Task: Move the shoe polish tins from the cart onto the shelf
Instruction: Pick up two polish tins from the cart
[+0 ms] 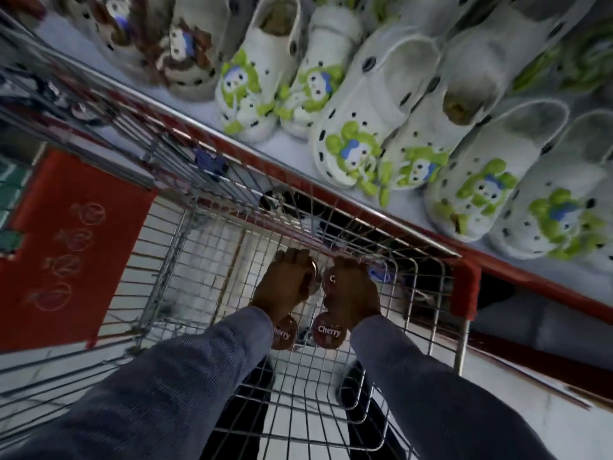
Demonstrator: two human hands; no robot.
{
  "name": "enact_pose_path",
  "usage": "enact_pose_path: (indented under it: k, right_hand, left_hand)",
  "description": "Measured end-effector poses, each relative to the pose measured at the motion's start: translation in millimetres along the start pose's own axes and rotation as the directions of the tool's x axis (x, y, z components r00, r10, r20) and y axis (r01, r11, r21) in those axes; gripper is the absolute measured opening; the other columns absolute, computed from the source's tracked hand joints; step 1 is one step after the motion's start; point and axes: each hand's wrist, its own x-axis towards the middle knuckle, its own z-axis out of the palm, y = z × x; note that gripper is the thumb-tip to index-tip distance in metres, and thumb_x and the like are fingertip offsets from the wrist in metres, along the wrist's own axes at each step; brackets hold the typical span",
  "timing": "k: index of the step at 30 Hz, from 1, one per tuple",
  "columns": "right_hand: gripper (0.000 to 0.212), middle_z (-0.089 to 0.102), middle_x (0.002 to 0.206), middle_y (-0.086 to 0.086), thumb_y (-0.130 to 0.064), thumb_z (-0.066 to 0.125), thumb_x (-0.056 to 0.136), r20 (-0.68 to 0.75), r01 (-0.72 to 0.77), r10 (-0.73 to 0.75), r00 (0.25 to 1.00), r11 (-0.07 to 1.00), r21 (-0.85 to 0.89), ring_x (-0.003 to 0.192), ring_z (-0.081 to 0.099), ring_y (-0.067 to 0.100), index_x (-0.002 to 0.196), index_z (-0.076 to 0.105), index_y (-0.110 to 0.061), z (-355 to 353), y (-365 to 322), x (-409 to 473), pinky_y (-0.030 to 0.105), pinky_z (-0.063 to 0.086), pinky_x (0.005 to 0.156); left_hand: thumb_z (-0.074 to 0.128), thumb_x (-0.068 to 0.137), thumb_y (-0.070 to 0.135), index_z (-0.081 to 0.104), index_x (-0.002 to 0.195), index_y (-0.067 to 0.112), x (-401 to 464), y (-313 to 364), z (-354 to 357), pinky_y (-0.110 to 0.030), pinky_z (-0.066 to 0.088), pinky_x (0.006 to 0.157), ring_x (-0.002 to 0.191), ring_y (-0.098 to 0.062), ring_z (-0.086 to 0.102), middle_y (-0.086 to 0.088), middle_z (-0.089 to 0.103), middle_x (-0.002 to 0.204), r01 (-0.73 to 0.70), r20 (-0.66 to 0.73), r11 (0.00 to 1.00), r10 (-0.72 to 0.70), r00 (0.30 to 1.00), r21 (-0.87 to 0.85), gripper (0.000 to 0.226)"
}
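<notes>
Both my hands reach down into the wire cart (185,234). My left hand (287,287) is closed over brown round shoe polish tins; one labelled "Cherry" (283,332) shows below its wrist. My right hand (353,288) grips more such tins, with a "Cherry" tin (328,332) below it and another tin's edge (330,278) between the two hands. How many tins each hand holds is hidden by the fingers. The white shelf (292,151) runs diagonally above the cart, with a red front edge (365,210).
Several white clogs with green and blue charms (358,127) fill the shelf. A red flap (73,240) hangs on the cart's left end. A red corner guard (466,287) caps the cart by the shelf. Tiled floor and my dark shoes (356,386) show through the mesh.
</notes>
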Motion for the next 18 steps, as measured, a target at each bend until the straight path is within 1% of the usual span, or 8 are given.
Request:
enact_pose_path:
  k: [3,4,7,9,11,13,15,18]
  right_hand:
    - [0.042,0.061,0.118,0.013,-0.016,0.076,0.063,-0.06,0.043,-0.036,0.998,0.994,0.105,0.114,0.056,0.04,0.102,0.06,-0.016,-42.1,-11.7,-28.8,0.041,0.057,0.081]
    - [0.041,0.063,0.115,0.011,-0.02,0.076,0.063,-0.072,0.063,-0.055,0.996,0.992,0.111,0.111,0.058,0.038,0.1,0.061,-0.017,-58.9,-15.8,-39.3,0.039,0.057,0.082]
    - [0.055,0.063,0.119,0.007,-0.029,0.078,0.063,-0.076,0.151,-0.142,0.987,0.98,0.127,0.114,0.059,0.029,0.113,0.062,-0.015,-119.8,-33.1,-77.0,0.037,0.052,0.093]
    - [0.064,0.061,0.124,0.007,-0.027,0.083,0.061,-0.144,0.222,-0.198,0.97,0.959,0.174,0.117,0.056,0.025,0.121,0.061,-0.014,-167.1,-48.0,-109.9,0.037,0.048,0.098]
    - [0.07,0.058,0.122,0.007,-0.023,0.086,0.059,-0.22,0.266,-0.221,0.95,0.943,0.201,0.113,0.055,0.024,0.123,0.06,-0.015,-213.9,-61.5,-142.2,0.037,0.047,0.096]
    - [0.069,0.057,0.119,0.008,-0.02,0.087,0.06,-0.275,0.33,-0.272,0.922,0.924,0.192,0.111,0.054,0.023,0.123,0.061,-0.012,-259.0,-72.8,-173.8,0.035,0.046,0.096]
    - [0.061,0.06,0.113,0.006,-0.02,0.085,0.061,-0.371,0.381,-0.313,0.874,0.916,0.125,0.108,0.056,0.021,0.117,0.064,-0.011,-303.2,-79.6,-202.3,0.034,0.046,0.094]
    - [0.061,0.058,0.11,-0.002,-0.03,0.082,0.056,-0.442,0.411,-0.346,0.827,0.91,0.058,0.102,0.058,0.015,0.114,0.064,-0.023,-361.4,-87.3,-238.4,0.034,0.051,0.091]
  left_hand:
    - [0.077,0.069,0.022,0.054,0.128,0.007,-27.1,7.5,-42.9,-0.043,0.046,0.098,0.115,-0.037,0.051,-0.014,0.055,0.129,0.077,-0.037,0.986,-0.083,0.996,-0.149,0.066]
    - [0.077,0.068,0.025,0.053,0.13,0.01,-36.5,10.8,-60.8,-0.042,0.046,0.1,0.117,-0.034,0.05,-0.011,0.054,0.13,0.091,-0.042,0.981,-0.1,0.994,-0.173,0.069]
    - [0.079,0.066,0.028,0.048,0.138,0.015,-69.8,27.3,-125.0,-0.035,0.042,0.108,0.126,-0.029,0.046,-0.006,0.052,0.135,0.101,-0.065,0.973,-0.117,0.991,-0.209,0.08]
    - [0.081,0.062,0.026,0.05,0.137,0.018,-96.4,43.6,-174.3,-0.03,0.04,0.108,0.126,-0.026,0.047,-0.004,0.053,0.134,0.062,-0.127,0.974,-0.091,0.988,-0.216,0.082]
    - [0.081,0.058,0.025,0.054,0.133,0.02,-117.6,60.8,-221.2,-0.032,0.044,0.106,0.122,-0.024,0.05,0.0,0.053,0.128,-0.002,-0.199,0.981,-0.037,0.979,-0.194,0.079]
    - [0.083,0.054,0.025,0.056,0.133,0.018,-135.5,80.5,-267.2,-0.03,0.044,0.106,0.122,-0.021,0.051,0.002,0.052,0.129,-0.066,-0.279,0.982,0.014,0.96,-0.177,0.084]
    - [0.085,0.05,0.026,0.057,0.132,0.016,-148.7,102.7,-312.6,-0.026,0.045,0.104,0.117,-0.02,0.055,-0.001,0.054,0.125,-0.099,-0.377,0.987,0.045,0.925,-0.125,0.088]
    - [0.084,0.05,0.03,0.056,0.133,0.022,-159.9,132.9,-370.8,-0.023,0.046,0.1,0.114,-0.014,0.053,0.004,0.051,0.119,-0.132,-0.452,0.987,0.078,0.889,-0.09,0.088]
